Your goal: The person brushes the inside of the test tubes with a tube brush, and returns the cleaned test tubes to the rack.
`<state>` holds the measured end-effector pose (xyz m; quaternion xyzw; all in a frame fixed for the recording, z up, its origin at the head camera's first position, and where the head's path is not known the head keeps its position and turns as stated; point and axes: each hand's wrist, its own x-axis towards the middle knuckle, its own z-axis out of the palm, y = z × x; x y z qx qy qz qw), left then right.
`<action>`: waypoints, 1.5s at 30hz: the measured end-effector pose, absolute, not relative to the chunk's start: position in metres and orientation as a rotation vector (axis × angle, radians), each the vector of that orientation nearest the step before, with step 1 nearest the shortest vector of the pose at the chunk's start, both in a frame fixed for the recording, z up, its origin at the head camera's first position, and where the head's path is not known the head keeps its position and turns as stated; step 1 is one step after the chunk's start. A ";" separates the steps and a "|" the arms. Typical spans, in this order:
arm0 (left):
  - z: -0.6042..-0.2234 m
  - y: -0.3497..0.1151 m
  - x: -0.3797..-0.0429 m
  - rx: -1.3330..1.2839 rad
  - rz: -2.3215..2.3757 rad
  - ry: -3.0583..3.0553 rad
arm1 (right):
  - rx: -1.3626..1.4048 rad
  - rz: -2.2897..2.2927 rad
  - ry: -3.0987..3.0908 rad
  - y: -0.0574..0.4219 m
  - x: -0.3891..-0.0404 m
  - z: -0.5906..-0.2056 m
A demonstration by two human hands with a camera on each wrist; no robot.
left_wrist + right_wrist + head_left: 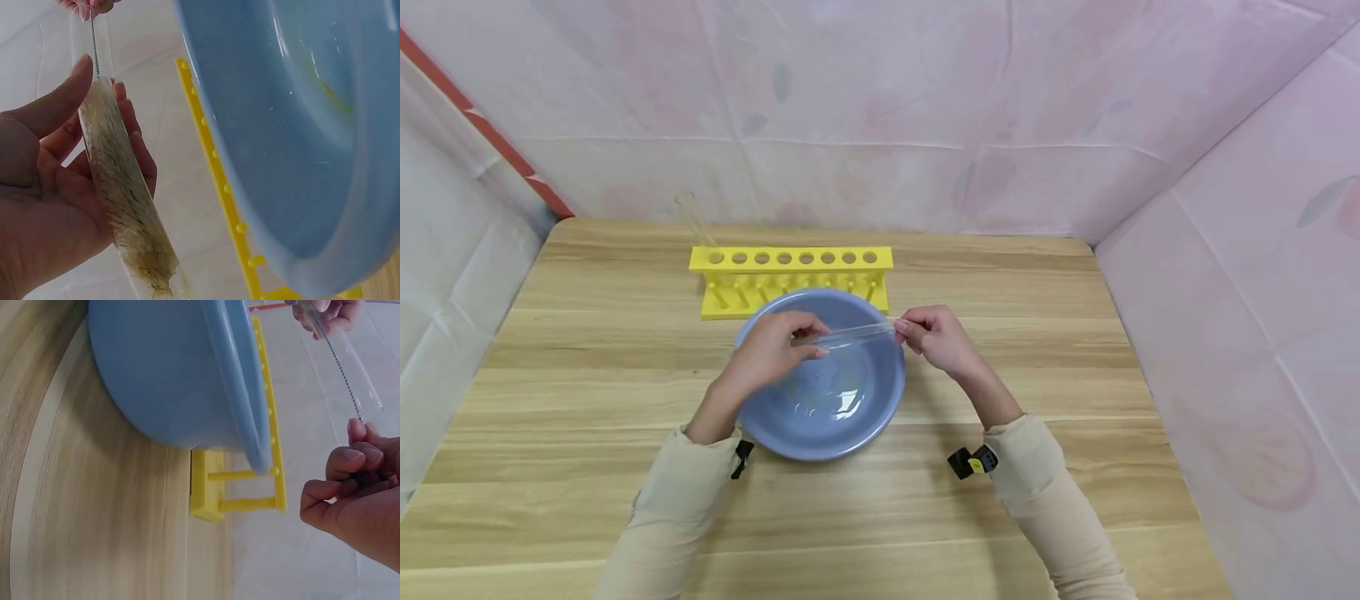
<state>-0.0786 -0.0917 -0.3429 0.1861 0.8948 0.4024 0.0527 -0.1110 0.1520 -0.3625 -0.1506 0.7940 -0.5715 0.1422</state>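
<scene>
My left hand (pixel 771 346) grips a clear glass test tube (pixel 859 335) over a blue basin (pixel 820 450). Inside the tube sits a test tube brush (pixel 125 181), its pale, dark-flecked bristles filling the end on the left hand's side. The brush's twisted wire stem (pixel 339 365) runs out through the tube's open mouth. At that mouth, above the basin's right rim, my right hand (pixel 942 340) pinches the stem between thumb and fingers. The tube lies nearly level between both hands. Shiny reflections in the basin look like water.
Behind the basin stands a yellow test tube rack (pixel 790 260), its front partly hidden by the basin. Another test tube (pixel 696 221) leans in its leftmost hole. Everything is on a wooden table (pixel 1037 517) with patterned sheets (pixel 880 100) hanging behind and at the sides.
</scene>
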 end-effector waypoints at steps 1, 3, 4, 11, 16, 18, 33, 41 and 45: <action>-0.343 -0.092 -0.079 0.578 1.229 2.706 | -0.464 -1.634 2.327 0.153 -0.111 -0.363; -0.342 -0.093 -0.080 0.606 1.233 2.679 | -0.534 -1.605 2.400 0.155 -0.112 -0.365; -0.342 -0.094 -0.080 0.625 1.232 2.666 | -0.577 -1.588 2.438 0.156 -0.112 -0.365; -0.340 -0.095 -0.082 0.638 1.223 2.633 | -0.726 -1.567 2.558 0.160 -0.110 -0.367; -0.342 -0.091 -0.079 0.586 1.201 2.734 | -0.459 -1.674 2.309 0.158 -0.110 -0.364; -0.344 -0.089 -0.079 0.581 1.179 2.778 | -0.321 -1.711 2.196 0.157 -0.110 -0.362; -0.344 -0.081 -0.073 0.621 0.948 2.950 | 0.027 -1.925 1.702 0.158 -0.111 -0.355; -0.345 -0.080 -0.071 0.634 0.934 2.987 | 0.026 -1.918 1.700 0.161 -0.111 -0.355; -0.348 -0.080 -0.070 0.652 0.942 3.018 | 0.040 -1.911 1.662 0.162 -0.110 -0.355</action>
